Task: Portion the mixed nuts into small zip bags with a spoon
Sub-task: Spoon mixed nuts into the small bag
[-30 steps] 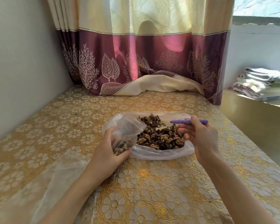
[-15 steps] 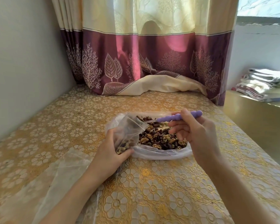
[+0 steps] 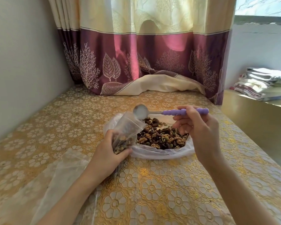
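Note:
A heap of mixed nuts (image 3: 161, 138) lies in a wide clear plastic bag (image 3: 165, 154) in the middle of the table. My left hand (image 3: 109, 155) grips a small clear zip bag (image 3: 126, 129) at its lower part; the bag leans with its mouth up and right and has nuts at the bottom. My right hand (image 3: 196, 127) pinches the purple handle of a metal spoon (image 3: 170, 112). The spoon's bowl is tipped over the zip bag's mouth and looks empty.
The table wears a gold floral cloth (image 3: 161, 192). A loose sheet of clear plastic (image 3: 44, 179) lies at the front left. A purple and cream curtain (image 3: 144, 62) hangs at the back, a wall stands left, and folded cloths (image 3: 264, 85) sit on a ledge at right.
The spoon has risen from the nut heap and swung left, and now tips over the small bag's mouth. My left hand has kept its hold on the bag.

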